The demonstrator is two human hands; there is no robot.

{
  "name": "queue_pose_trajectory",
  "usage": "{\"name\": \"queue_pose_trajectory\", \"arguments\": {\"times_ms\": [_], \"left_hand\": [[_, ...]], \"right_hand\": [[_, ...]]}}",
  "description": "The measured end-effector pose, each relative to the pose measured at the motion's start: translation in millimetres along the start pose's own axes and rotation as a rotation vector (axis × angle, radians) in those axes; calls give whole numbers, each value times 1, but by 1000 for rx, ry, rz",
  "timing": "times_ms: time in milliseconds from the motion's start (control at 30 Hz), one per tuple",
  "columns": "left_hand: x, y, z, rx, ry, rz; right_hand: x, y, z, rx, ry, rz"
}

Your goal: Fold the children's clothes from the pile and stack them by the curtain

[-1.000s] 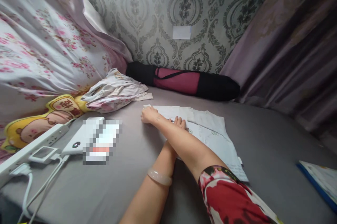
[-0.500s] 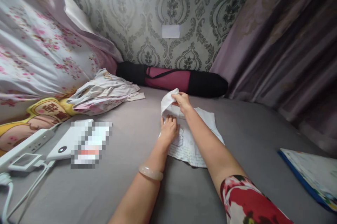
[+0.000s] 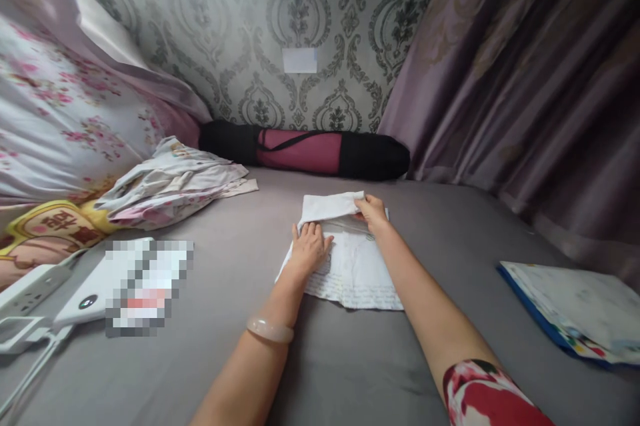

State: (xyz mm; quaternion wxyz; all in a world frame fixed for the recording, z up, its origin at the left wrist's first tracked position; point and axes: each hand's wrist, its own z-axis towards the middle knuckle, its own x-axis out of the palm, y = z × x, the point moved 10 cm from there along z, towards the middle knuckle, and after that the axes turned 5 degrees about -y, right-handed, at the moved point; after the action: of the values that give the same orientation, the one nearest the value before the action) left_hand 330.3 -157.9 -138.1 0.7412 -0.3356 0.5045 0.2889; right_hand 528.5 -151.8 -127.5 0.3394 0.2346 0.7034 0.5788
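A white garment [image 3: 360, 266] with small printed lines lies on the grey bed sheet in front of me, its far part folded over into a strip [image 3: 330, 206]. My right hand [image 3: 373, 213] pinches the right end of that strip, slightly raised. Flat on the garment's left side rests my left hand [image 3: 309, 246], fingers spread and pointing at the fold. A pale bangle is on my left wrist. The garment's exact kind cannot be made out.
A black and maroon long bag [image 3: 300, 149] lies along the wall. Crumpled clothes [image 3: 175, 179] and a yellow pillow [image 3: 60, 223] are at left, near a power strip [image 3: 33, 293], cables and a white device [image 3: 100, 293]. A flat stack with a blue edge [image 3: 575, 313] lies at right.
My right hand has moved right and down, bringing the lifted corner across into a flatter, straighter fold. The left hand stays pressed on the garment. The camera view has shifted a little.
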Motion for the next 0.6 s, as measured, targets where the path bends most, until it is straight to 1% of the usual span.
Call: {"name": "queue_pose_trajectory", "arguments": {"times_ms": [133,267,367,467,533,600], "left_hand": [[0,-4,-1,37,-12,-4],[2,-3,-2,16,-4,0],[2,-2,-2,3,-3,-2],[3,-2,-3,-5,-4,-8],[3,-3,-3,-10,-3,-10],[2,-3,-4,-12,1,-12]], "right_hand": [[-16,-18,10,-32,-55,-188],[-25,-29,16,-80,-75,-394],[-30,-25,16,-142,-89,-525],[-30,-15,7,-202,-73,-633],[-25,-7,-3,-264,-63,-789],[-17,5,-15,-371,-80,-985]]}}
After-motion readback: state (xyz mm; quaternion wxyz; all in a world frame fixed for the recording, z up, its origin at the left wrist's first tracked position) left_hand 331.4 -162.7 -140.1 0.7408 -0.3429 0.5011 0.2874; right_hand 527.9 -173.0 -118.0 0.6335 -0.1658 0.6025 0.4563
